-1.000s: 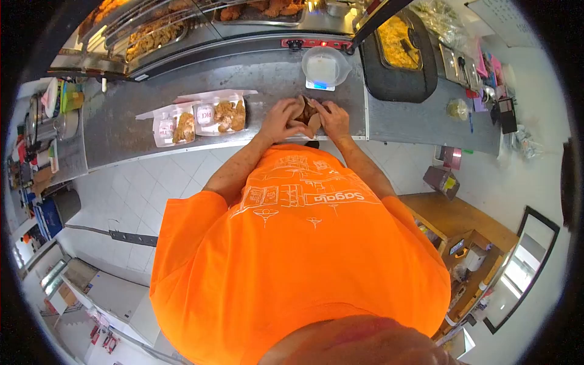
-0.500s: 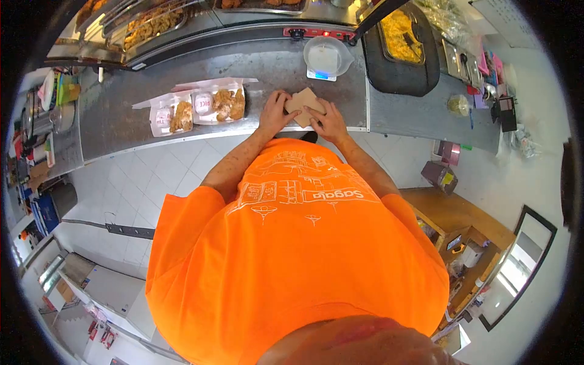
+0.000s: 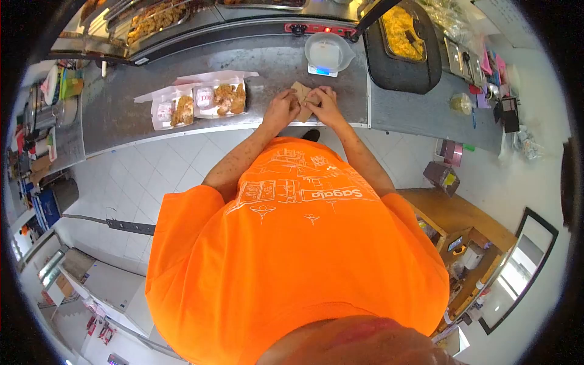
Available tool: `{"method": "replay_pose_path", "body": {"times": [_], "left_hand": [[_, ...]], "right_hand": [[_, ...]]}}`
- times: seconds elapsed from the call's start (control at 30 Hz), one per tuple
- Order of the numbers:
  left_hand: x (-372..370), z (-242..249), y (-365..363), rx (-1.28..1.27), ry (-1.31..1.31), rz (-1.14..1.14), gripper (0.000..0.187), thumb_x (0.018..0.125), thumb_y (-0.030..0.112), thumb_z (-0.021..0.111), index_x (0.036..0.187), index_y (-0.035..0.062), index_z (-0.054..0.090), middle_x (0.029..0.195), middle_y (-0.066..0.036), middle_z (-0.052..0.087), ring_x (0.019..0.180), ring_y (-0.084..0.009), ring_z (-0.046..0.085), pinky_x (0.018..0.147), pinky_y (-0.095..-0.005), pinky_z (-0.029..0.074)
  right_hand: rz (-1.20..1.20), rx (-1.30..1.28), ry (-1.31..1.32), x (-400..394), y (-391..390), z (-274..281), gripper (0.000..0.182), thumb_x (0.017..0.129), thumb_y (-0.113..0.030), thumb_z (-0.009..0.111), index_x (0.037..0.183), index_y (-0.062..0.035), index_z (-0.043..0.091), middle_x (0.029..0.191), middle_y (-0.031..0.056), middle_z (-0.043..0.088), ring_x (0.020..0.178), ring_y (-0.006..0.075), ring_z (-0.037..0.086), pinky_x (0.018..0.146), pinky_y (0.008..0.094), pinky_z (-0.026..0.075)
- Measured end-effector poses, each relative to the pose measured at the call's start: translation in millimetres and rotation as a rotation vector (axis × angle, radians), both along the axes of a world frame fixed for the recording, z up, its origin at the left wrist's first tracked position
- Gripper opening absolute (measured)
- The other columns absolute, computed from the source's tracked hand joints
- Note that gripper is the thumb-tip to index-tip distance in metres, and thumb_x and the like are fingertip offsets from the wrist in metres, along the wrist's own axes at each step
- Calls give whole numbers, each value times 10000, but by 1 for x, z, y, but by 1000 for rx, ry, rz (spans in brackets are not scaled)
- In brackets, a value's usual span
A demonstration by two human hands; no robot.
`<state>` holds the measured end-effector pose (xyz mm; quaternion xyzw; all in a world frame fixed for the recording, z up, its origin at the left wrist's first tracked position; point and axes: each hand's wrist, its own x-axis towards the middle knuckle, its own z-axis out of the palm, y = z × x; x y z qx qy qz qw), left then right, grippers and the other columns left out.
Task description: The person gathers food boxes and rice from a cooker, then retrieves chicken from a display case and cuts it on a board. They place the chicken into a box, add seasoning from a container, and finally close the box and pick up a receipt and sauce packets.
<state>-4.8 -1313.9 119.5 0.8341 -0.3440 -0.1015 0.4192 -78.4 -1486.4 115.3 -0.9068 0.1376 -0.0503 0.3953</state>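
Over the front of the grey counter (image 3: 261, 64), both hands work on a small folded sheet of brown paper (image 3: 301, 91). My left hand (image 3: 282, 109) has its fingers bent against the paper's left side. Opposite it, my right hand (image 3: 324, 106) pinches the paper near its middle. Parts of the paper are hidden under the fingers. To the left stand two open paper boxes: one box (image 3: 204, 111) and, beside it, another box (image 3: 159, 125). Each holds what looks like fried chicken and a white wrapped bundle with red print.
Behind the hands, a clear plastic bowl (image 3: 328, 50) sits on a small scale (image 3: 322, 71). A metal tray of yellow food (image 3: 401, 36) stands at the back right. A glass display case (image 3: 164, 30) with fried food runs along the back.
The brown paper has gone from a flatter, diamond-like shape to a narrower folded one. My right fingers have drawn in from its edge and now pinch it near the middle.
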Motion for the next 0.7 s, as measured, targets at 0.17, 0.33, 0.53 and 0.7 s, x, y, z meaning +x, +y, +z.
{"method": "replay_pose_path", "body": {"times": [0.17,0.33,0.53,0.7], "left_hand": [[-3,-6,-4,-104,163,153,159,718,108,694,818,-13,667,1092,-173,594,999,-332,590,845,-376,484],[-5,-26,-2,-225,353,309,132,707,93,706,805,5,708,1037,-144,585,1011,-263,566,849,-351,468],[-3,-20,2,-150,321,308,134,701,112,716,809,34,716,1050,-151,566,1041,-273,542,872,-357,453],[1,-21,4,-134,217,285,124,701,134,725,800,59,718,1052,-148,570,1087,-291,511,898,-371,439]], "right_hand": [[70,93,5,7,3,-19,333,717,-297,761,982,-127,653,1182,133,506,1136,310,439,963,413,357],[-15,167,-12,6,8,-19,275,691,-258,772,890,-91,681,1144,138,547,1106,315,498,943,404,388],[-56,242,16,15,8,-31,233,655,-206,770,816,-56,691,1125,149,568,1081,296,533,905,381,429],[-136,510,142,17,8,-31,247,660,-221,763,820,-40,715,1116,186,598,1132,290,522,911,355,430]]}}
